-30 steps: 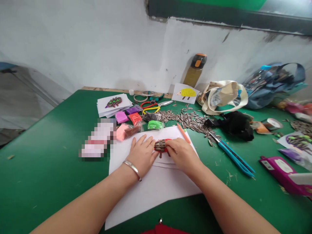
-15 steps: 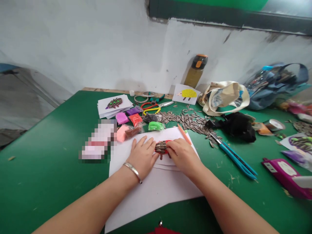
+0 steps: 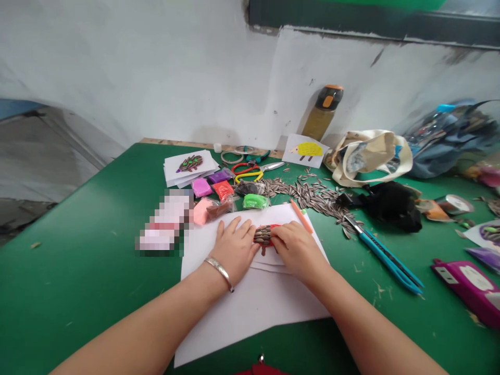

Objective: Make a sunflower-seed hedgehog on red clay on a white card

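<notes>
On the white paper (image 3: 250, 312) in front of me lies a small hedgehog-shaped figure (image 3: 263, 236). Rows of striped sunflower seeds cover its red clay, and a brown leg shows below. My left hand (image 3: 233, 247), a silver bangle at its wrist, rests flat with fingers spread, its fingertips at the figure's left edge. At the right end, the curled fingers of my right hand (image 3: 299, 249) press together against the red clay. What sits between those fingertips is hidden. An orange pencil-like stick (image 3: 301, 216) lies just beyond the right hand.
Loose sunflower seeds (image 3: 316, 197) are heaped behind the paper. Clay packets, including a green one (image 3: 255, 201), lie beside scissors (image 3: 253, 176). A teal cutter (image 3: 386, 255), black cloth-like item (image 3: 398, 205), cream bag (image 3: 371, 156) and magenta device (image 3: 466, 289) are on the right. A bottle (image 3: 322, 112) stands behind.
The whole scene has shifted slightly right in view as my head turned a little. Both hands keep nearly the same places at the seed-covered figure.
</notes>
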Demonstrator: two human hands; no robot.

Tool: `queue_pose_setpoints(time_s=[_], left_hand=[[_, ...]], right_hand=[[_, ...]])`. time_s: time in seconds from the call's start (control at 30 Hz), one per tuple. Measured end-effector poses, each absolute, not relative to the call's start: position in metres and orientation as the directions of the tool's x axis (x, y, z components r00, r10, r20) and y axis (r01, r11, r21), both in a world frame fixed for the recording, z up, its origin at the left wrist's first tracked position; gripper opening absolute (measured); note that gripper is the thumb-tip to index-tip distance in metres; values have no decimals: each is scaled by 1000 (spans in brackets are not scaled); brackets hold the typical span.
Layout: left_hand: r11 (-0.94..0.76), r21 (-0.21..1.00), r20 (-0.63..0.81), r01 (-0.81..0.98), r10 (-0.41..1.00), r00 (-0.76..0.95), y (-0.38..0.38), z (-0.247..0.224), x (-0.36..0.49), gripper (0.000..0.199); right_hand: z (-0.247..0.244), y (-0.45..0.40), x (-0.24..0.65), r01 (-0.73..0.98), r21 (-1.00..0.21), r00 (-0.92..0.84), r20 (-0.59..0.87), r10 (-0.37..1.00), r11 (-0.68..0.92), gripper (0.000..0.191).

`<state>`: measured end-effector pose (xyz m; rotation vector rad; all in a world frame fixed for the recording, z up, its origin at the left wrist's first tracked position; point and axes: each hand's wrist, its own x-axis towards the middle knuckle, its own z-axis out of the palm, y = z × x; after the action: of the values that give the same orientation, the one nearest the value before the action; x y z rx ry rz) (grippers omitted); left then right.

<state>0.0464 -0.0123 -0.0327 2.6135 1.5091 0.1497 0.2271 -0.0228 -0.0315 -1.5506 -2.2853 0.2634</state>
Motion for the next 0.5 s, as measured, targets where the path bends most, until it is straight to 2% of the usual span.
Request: queue_pose_setpoints(time_s=[0.23,0.5], left_hand=[[-497,128,53,858,868,494,-11,-37,48,33],[-498,109,98,860,867,489,-10,-40,49,30]], right_hand=[[-32,-21,226,850,-366,-331,189,924,379,22],[-32,-20,233,857,-348,-302,258,918,380,15]])
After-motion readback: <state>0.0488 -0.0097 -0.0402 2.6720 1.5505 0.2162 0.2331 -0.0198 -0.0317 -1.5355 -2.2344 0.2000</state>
